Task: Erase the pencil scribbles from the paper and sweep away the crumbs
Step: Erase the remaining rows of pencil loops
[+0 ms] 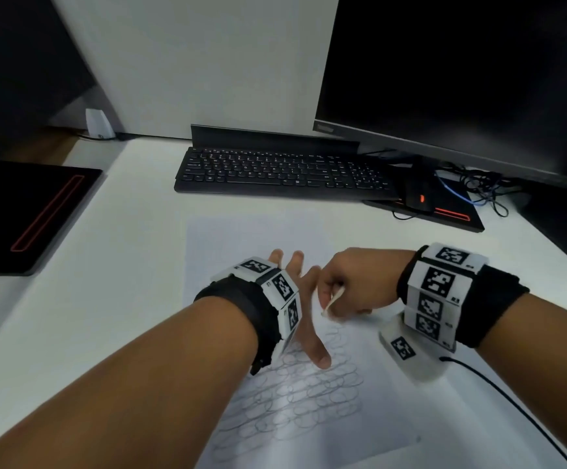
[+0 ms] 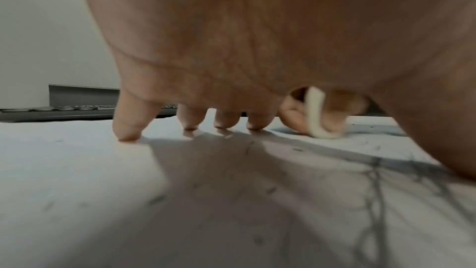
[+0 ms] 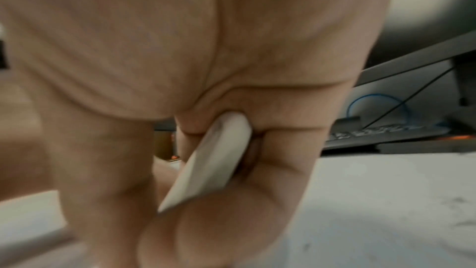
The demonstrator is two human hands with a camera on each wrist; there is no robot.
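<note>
A white sheet of paper (image 1: 241, 238) lies on the desk, its near half covered in looping pencil scribbles (image 1: 302, 401). My left hand (image 1: 295, 282) is spread flat on the paper, fingertips (image 2: 127, 136) pressing it down. My right hand (image 1: 346, 286) grips a flat white eraser (image 1: 333, 299), whose lower end touches the paper just right of the left hand. The eraser (image 3: 211, 160) sits between thumb and curled fingers; it also shows as a white eraser (image 2: 315, 115) past my left palm. Small dark crumbs (image 2: 270, 190) dot the paper.
A black keyboard (image 1: 275, 172) lies beyond the paper, with a dark monitor (image 1: 461, 72) behind at right. A mouse (image 1: 419, 198) sits on a black pad among cables (image 1: 478, 187). Another black pad (image 1: 28, 211) lies at left. A black cable (image 1: 512, 411) runs from my right wrist.
</note>
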